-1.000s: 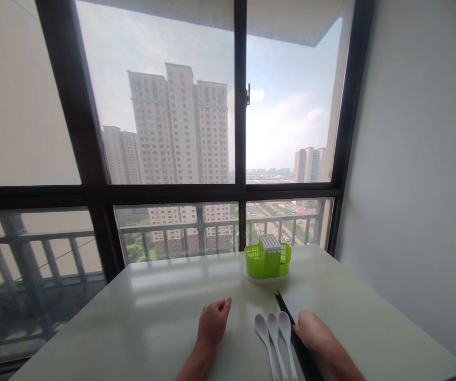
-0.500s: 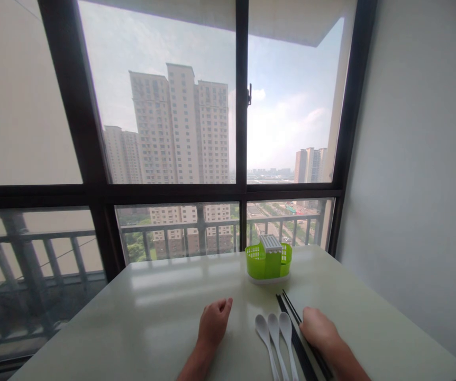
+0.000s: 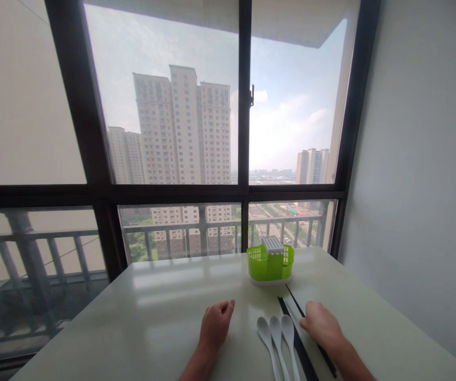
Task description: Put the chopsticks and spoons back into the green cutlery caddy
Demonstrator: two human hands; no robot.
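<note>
My left hand [image 3: 216, 324] rests on the pale table [image 3: 160, 312] with its fingers curled in, holding nothing. My right hand [image 3: 322, 324] lies palm down on black chopsticks [image 3: 294, 338], which fan out from under its fingers toward the window. Three white spoons [image 3: 276, 338] lie side by side between my hands, bowls pointing away from me. A green cutlery holder [image 3: 270, 262] with a white slotted insert stands beyond them near the table's far edge.
A large dark-framed window [image 3: 244, 159] runs along the table's far side, with a balcony railing and tall buildings outside. A plain white wall [image 3: 422, 174] borders the table on the right.
The chopsticks under my right hand have spread apart, one sliding to the right. My right hand shifted slightly right. My left hand stayed put.
</note>
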